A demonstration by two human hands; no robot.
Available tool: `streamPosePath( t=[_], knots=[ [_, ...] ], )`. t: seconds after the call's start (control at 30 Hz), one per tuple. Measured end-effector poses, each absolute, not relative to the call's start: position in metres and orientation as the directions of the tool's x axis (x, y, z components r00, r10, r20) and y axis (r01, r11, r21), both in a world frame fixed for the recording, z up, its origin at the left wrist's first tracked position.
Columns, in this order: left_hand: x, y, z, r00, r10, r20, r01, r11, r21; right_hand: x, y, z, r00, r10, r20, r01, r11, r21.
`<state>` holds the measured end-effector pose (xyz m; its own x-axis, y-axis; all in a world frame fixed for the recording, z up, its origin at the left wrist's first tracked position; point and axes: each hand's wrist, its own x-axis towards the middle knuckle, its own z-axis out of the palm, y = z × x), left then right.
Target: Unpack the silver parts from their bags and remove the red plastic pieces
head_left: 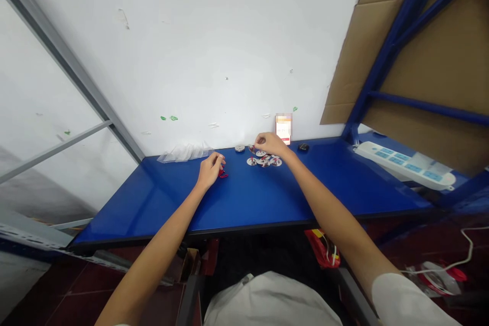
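My right hand point(269, 142) pinches a small round silvery disc point(252, 150) at its upper edge, with a bit of red at the fingertips. Just below and beside it lies a loose group of similar whitish discs point(263, 162), each with red and shiny metal parts on top. To the left, my left hand point(211, 169) hovers with half-curled fingers, a little apart, and nothing plainly held in them. Small red pieces point(223, 174), perhaps cords, lie by its fingertips, partly hidden by the hand.
Clear plastic bags point(185, 153) lie at the back left of the blue table point(244, 198). A round metal piece point(240, 148) sits near the wall. A lit phone point(283, 130) leans there, beside a small black object point(303, 147). A white power strip point(405, 164) is at the right.
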<state>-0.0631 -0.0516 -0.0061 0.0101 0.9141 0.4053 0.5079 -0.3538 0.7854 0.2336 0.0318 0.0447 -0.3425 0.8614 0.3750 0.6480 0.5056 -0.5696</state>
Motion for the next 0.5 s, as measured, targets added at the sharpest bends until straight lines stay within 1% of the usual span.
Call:
streamPosePath(
  t=[0.1,0.2,0.23,0.3,0.4,0.5],
  knots=[
    [-0.063,-0.048,-0.011,0.027,0.915,0.403,0.515,-0.359,0.779,0.252,0.038,0.044,-0.370,0.898,0.240,0.751,0.441,-0.492],
    [-0.063,-0.046,-0.014,0.041,0.916,0.398,0.524,-0.359,0.772,0.262,0.042,0.041,-0.374,0.916,0.147,0.794,0.398,-0.459],
    [-0.064,-0.046,-0.015,0.039,0.915,0.401,0.529,-0.359,0.768,0.264,0.043,0.041,-0.372,0.916,0.152,0.792,0.399,-0.462],
    [-0.066,-0.045,-0.014,0.029,0.904,0.427,0.560,-0.369,0.742,0.267,0.045,0.041,-0.351,0.910,0.222,0.772,0.416,-0.481],
    [-0.076,-0.044,-0.009,-0.006,0.867,0.498,0.658,-0.372,0.655,0.268,0.048,0.044,-0.284,0.886,0.367,0.744,0.445,-0.499],
    [-0.092,-0.042,-0.005,0.002,0.859,0.513,0.754,-0.338,0.563,0.268,0.050,0.044,-0.233,0.868,0.438,0.759,0.444,-0.476]
  ],
)
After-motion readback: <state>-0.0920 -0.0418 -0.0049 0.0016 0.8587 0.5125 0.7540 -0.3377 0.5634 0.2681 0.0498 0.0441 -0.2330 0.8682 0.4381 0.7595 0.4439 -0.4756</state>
